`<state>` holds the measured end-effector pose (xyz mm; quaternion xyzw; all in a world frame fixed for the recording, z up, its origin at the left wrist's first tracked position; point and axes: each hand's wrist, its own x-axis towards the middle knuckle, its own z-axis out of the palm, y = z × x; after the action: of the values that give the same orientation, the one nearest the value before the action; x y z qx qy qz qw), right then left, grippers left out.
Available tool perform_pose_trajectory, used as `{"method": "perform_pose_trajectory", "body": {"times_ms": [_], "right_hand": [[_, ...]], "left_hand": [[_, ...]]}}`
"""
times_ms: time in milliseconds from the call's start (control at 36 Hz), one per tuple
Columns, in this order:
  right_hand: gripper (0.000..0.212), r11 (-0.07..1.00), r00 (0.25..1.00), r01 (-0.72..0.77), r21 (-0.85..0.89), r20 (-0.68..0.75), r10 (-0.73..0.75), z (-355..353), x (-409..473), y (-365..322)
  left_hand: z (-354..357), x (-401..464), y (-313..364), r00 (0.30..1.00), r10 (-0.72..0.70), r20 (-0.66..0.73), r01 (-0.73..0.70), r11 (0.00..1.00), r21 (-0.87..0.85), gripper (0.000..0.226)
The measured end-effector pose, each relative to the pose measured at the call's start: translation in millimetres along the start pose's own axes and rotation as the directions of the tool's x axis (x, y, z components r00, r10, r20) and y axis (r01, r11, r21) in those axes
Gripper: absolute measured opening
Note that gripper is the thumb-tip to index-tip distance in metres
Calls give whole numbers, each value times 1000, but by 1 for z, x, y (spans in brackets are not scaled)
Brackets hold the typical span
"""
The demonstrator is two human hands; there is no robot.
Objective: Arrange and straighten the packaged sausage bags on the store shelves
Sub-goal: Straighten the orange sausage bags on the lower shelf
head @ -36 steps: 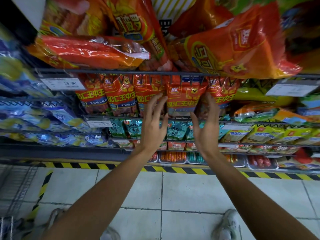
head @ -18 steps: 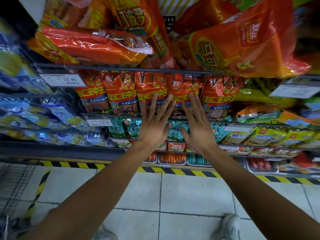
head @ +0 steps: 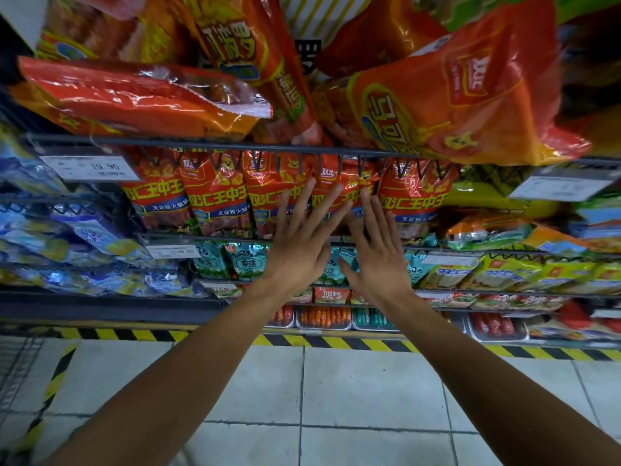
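**Middle-shelf row nearly squared, top shelf still a mess**

Left to right:

- Far left: blue packs point(head: 84, 230) on their own shelves, not part of this job as far as I can tell.
- Price tag point(head: 89, 167) on the upper wire rail point(head: 201, 144), reads 19.90.
- Row of red sausage bags point(head: 215, 193) stands upright on the middle shelf, faces forward, roughly even. Looks mostly done.
- Left hand point(head: 299, 243): fingers straight and spread, holding nothing, fingertips at the lower face of the centre red bag point(head: 331, 186). Contact vs just short: can't tell.
- Right hand point(head: 376, 253): same, flat and spread, gripping nothing, fingertips at the same bag just beside the left hand.
- That centre bag sits slightly skewed next to its neighbours, so my read is it's being patted flush.
- Rightmost red bag point(head: 415, 190) in the row looks upright.
- Above: large orange bags point(head: 453, 95) on the top shelf lie tilted and overlapping, one overhanging the rail. Still to do, judging by how they lie.
- Right of the row: yellow and green packs point(head: 504, 274), lower shelves fairly neat.
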<state>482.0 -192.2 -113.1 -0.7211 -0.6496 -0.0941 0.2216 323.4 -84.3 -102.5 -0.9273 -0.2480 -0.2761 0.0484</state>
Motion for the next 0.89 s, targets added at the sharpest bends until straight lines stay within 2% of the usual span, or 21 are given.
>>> {"method": "perform_pose_trajectory", "body": {"times_ms": [139, 278, 389, 556, 694, 889], "right_hand": [[100, 999, 1000, 10, 33, 27, -11, -7, 0, 4], [75, 967, 999, 26, 253, 19, -32, -23, -4, 8], [72, 933, 993, -103, 344, -18, 117, -37, -19, 15], [83, 855, 942, -309, 417, 12, 335, -48, -37, 18], [83, 766, 895, -418, 489, 76, 440, -52, -33, 15], [75, 643, 843, -478, 599, 107, 527, -62, -14, 14]], "left_hand": [[9, 8, -8, 999, -27, 45, 24, 997, 79, 78], [4, 10, -1, 997, -60, 41, 57, 996, 67, 91], [-7, 14, 6, 996, -92, 13, 92, 996, 10, 84], [-15, 28, 24, 969, -248, -6, 245, 959, -140, 50], [-12, 14, 29, 987, -143, -67, 128, 973, -193, 51], [-8, 4, 47, 998, -59, 35, 65, 980, -190, 82]]}}
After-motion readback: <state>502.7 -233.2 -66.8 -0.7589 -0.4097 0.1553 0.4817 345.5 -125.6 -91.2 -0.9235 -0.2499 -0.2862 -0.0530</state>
